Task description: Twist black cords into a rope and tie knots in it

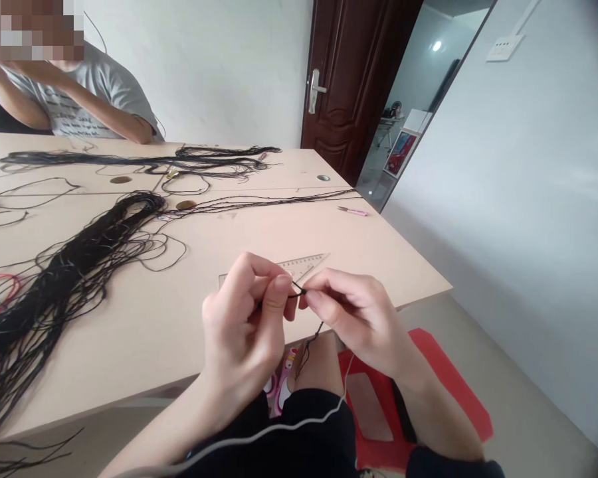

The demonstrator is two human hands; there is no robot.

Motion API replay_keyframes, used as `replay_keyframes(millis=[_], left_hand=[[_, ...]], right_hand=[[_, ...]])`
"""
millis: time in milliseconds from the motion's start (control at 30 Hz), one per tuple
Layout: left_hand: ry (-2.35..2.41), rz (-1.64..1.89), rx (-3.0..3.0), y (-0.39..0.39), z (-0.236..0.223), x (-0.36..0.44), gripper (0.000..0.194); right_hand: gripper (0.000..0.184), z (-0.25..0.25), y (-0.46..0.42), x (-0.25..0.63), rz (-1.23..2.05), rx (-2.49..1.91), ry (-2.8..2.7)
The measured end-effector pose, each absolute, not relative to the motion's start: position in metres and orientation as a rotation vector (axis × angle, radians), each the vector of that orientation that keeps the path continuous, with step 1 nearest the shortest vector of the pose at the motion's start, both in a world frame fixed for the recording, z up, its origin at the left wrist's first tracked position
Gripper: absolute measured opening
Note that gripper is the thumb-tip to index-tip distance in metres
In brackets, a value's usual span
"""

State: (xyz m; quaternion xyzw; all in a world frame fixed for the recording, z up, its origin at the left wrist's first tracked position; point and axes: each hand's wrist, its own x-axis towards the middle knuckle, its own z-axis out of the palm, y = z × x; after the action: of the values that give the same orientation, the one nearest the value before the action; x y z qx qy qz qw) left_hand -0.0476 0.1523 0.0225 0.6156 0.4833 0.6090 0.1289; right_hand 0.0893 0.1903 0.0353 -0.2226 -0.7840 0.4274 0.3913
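Observation:
My left hand and my right hand meet over the table's front edge, both pinching a short black cord between thumb and fingers. The cord's loose end hangs down between the hands toward my lap. A clear triangle ruler lies on the table just behind my fingers. A big bundle of black cords spreads over the table to the left of my left hand.
A second cord bundle lies at the far side of the wooden table, where another person sits. Small pink scissors rest near the right edge. A red stool stands below right. A brown door is open behind.

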Motion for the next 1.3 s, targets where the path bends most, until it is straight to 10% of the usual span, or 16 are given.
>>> replay_keyframes(millis=[467, 1300], left_hand=[[1.391, 1.755, 1.777, 0.151, 0.024, -0.043, 0.009], [1.206, 1.900, 1.289, 0.170, 0.001, -0.090, 0.014]], right_hand=[[0.019, 0.046, 0.189, 0.091, 1.343, -0.564, -1.871], [0.025, 0.010, 0.221, 0.099, 0.604, -0.854, -2.025]])
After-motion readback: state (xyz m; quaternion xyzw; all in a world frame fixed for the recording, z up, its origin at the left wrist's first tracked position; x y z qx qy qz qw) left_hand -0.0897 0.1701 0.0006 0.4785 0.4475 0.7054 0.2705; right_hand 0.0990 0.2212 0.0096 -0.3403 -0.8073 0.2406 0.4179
